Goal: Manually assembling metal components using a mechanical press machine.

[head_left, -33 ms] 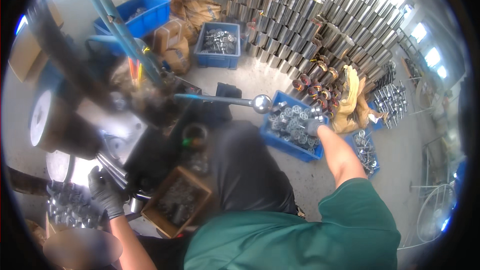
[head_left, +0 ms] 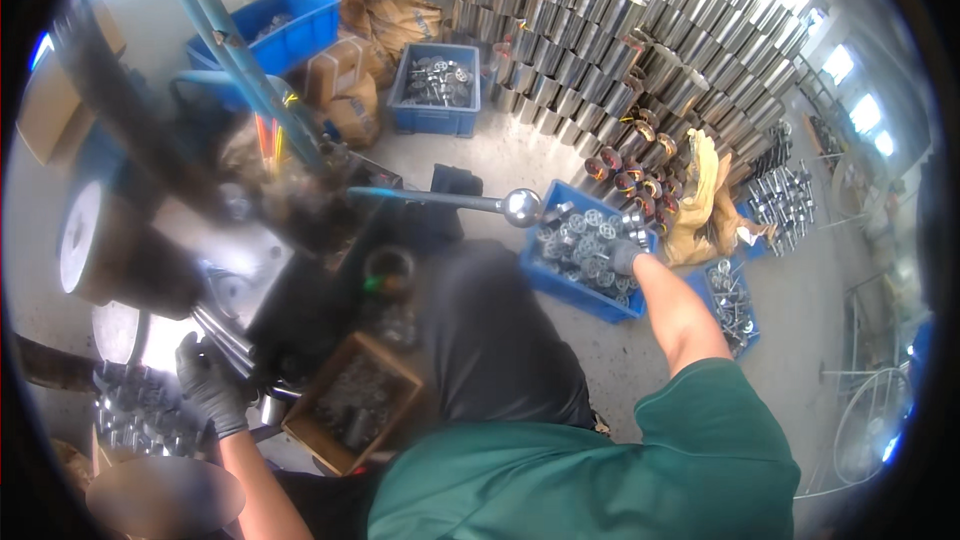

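My right hand (head_left: pixel 624 258), in a grey glove, reaches into a blue crate (head_left: pixel 568 292) filled with round, spoked metal parts (head_left: pixel 575 240). Its fingertips are down among the parts, so I cannot see whether they grip one. At the lower left, my left hand (head_left: pixel 210 392), gloved too, is raised beside some shiny metal rods (head_left: pixel 226 336) at the machine (head_left: pixel 262 258). The fingers of that hand look apart and no held thing shows in it. Close to its outer side stands a pile of small metal pieces (head_left: pixel 140 415).
A lever with a ball end (head_left: pixel 521 207) juts toward the crate. Between my left arm and knee stands a wooden box (head_left: pixel 400 368) of small parts. More blue crates (head_left: pixel 436 120) lie farther off. Metal cylinders (head_left: pixel 600 50) are stacked high at the back, beside brown paper (head_left: pixel 697 210).
My right hand has shifted very slightly down and to the left within the crate. The left hand stays in place.
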The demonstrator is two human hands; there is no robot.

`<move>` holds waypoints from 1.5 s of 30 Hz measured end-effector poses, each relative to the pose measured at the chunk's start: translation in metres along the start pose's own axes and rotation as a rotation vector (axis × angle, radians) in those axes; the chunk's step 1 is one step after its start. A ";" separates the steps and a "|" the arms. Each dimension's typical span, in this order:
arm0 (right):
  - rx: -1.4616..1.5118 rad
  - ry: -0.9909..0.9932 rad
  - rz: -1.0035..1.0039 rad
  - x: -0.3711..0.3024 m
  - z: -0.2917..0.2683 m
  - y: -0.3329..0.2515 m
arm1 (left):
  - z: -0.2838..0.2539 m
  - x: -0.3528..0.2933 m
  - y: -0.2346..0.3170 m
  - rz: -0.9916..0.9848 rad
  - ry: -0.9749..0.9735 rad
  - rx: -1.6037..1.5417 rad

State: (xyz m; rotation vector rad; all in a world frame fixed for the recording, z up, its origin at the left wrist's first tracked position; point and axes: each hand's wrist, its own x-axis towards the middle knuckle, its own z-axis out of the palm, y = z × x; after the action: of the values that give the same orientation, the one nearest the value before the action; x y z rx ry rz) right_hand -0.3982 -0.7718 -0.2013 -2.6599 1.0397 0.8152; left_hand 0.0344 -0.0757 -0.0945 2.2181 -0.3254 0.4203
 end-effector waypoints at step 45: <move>0.260 0.182 0.555 -0.012 0.018 -0.095 | -0.004 -0.005 0.033 0.049 0.051 0.197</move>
State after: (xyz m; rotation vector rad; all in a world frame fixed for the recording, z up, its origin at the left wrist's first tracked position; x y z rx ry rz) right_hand -0.3493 -0.6881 -0.2135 -2.2767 1.8353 0.4719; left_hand 0.0165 -0.0926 -0.0713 2.3900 -0.3231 0.5558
